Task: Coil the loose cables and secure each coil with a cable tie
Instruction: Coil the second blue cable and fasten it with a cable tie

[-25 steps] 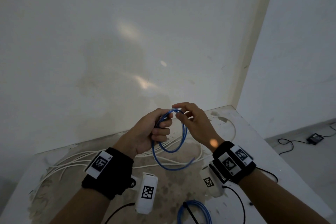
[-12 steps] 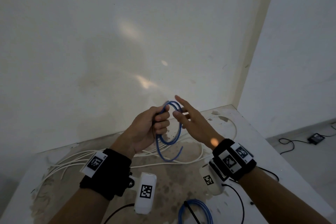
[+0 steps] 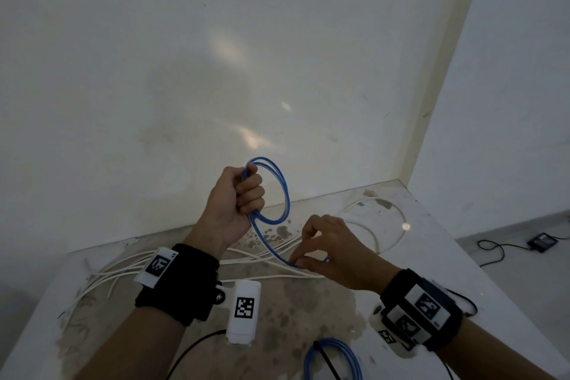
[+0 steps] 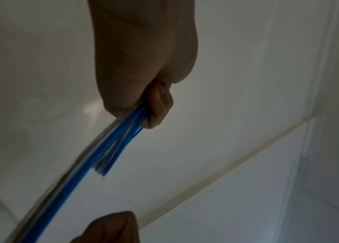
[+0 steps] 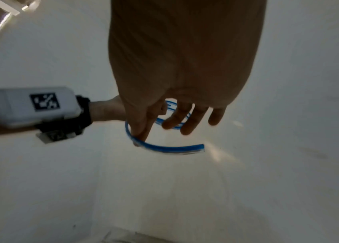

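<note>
My left hand [image 3: 239, 197] is raised above the table and grips a blue cable [image 3: 282, 185] wound into a small coil of a few loops. The same blue cable [image 4: 123, 136] leaves my left fist [image 4: 150, 92] in the left wrist view. A loose tail runs down to my right hand [image 3: 311, 257], whose thumb and forefinger pinch it near its end, low over the table. In the right wrist view the blue tail [image 5: 164, 147] curves past my right hand [image 5: 141, 134], the other fingers spread. A second blue coil [image 3: 331, 359] with a black cable tie [image 3: 327, 361] lies at the front.
Several loose white cables [image 3: 123, 268] sprawl across the stained white table [image 3: 308, 311], with one loop [image 3: 391, 219] at the far right corner. The wall stands right behind the table. A black adapter and cord [image 3: 543, 241] lie on the floor to the right.
My left hand lifted the blue coil higher. My right hand left the coil, dropped toward the table and took hold of the cable's loose tail.
</note>
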The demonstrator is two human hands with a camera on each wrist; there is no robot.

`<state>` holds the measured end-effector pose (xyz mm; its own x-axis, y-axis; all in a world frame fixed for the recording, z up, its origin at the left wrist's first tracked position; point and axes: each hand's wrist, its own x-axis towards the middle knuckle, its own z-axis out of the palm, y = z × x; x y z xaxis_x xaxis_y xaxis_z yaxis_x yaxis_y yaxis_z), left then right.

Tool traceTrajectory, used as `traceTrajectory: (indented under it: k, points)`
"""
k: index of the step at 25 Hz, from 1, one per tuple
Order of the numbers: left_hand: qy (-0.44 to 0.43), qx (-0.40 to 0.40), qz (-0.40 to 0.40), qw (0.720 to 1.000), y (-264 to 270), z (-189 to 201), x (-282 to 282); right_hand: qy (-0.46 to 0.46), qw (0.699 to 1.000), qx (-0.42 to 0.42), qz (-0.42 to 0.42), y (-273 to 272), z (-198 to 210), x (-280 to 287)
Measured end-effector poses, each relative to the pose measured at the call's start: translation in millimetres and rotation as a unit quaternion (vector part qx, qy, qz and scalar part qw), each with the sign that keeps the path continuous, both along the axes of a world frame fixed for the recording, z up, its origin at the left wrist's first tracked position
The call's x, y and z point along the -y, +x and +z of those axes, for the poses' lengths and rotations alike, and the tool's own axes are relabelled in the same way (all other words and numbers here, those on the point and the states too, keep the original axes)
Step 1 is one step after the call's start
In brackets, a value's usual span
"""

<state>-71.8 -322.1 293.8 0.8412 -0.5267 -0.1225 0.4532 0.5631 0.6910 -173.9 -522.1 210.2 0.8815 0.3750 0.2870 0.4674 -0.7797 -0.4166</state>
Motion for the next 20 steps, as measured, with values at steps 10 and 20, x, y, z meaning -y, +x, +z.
traceTrajectory:
  k: [10,20]
  points:
    - [0.057,0.012,-0.004,0.998,-4.3,-2.0,0.8,-0.026,0.988,0.063,-0.142,10.5,-26.4,13.9]
    - [0.044,-0.023,-0.085,0.995,-31.2,-13.7,12.2,0.416,0.875,-0.041,-0.243,14.5,-7.7,7.0]
